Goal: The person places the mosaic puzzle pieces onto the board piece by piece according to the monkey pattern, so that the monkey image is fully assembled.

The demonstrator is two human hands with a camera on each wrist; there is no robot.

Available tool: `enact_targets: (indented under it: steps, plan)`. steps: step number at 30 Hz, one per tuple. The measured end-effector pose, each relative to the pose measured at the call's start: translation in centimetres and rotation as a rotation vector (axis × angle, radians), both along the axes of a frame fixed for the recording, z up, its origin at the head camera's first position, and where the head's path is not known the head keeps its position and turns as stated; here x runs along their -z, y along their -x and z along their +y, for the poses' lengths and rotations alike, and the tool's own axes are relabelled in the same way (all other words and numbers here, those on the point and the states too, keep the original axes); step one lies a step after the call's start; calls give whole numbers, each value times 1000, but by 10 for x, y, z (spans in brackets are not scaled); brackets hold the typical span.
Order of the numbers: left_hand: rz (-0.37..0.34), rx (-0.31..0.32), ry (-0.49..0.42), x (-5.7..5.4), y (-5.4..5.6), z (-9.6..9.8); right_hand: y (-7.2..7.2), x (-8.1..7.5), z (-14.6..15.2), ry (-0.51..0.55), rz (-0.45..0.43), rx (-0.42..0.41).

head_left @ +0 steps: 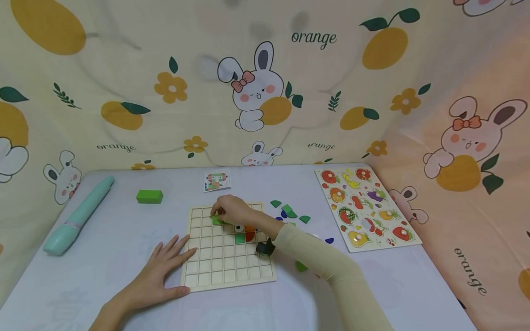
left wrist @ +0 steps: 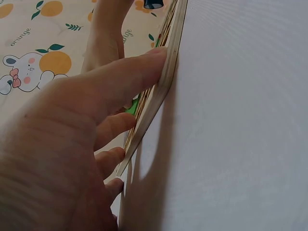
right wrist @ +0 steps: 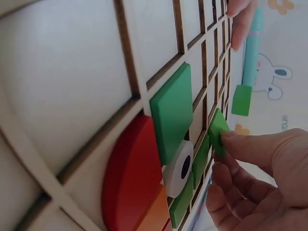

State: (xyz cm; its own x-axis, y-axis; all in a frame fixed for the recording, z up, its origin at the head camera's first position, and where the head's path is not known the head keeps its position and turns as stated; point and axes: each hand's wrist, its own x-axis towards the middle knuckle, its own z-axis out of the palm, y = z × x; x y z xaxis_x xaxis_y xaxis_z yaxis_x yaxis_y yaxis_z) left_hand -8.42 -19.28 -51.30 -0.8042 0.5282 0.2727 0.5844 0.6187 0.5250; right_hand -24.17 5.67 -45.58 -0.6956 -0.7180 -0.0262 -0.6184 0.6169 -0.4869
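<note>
A wooden grid board [head_left: 209,266] lies on the table. My right hand [head_left: 233,212] reaches over its upper part and pinches a light green tile [right wrist: 217,129] between thumb and fingers, tilted at the grid. Nearby in the grid sit a darker green square [right wrist: 172,113], a white tile with a black dot [right wrist: 178,168], a red curved piece [right wrist: 132,173] and more green tiles. My left hand [head_left: 159,271] is spread at the board's left side, thumb and fingertips on its edge [left wrist: 156,101].
Loose green and blue pieces [head_left: 305,219] lie right of the board, partly behind the right forearm. Farther right is a fruit puzzle board [head_left: 360,209]. A pattern card [head_left: 216,180] and a green block [head_left: 150,196] lie behind; a mint-coloured long case [head_left: 78,216] is at left.
</note>
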Motion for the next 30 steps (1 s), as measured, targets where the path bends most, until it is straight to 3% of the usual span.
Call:
enact_targets:
  steps: [9,14,17,19,26,30]
  plan:
    - [5,-2,-4,0,-1,0,-3,0,1,-47,54,18]
    - [-10,-5,-4,0,-1,0,2,-12,23,49,38,4]
    - [-5,-4,-3,0,-2,1,5,-24,51,98,-44,-15]
    - [7,-1,-7,1,-2,2,6,-30,73,70,-114,-33]
    - [10,1,-14,1,-3,2,-16,-47,143,-251,-378,-125]
    - [4,-5,1,0,-3,2,-33,-45,167,-296,-464,-84]
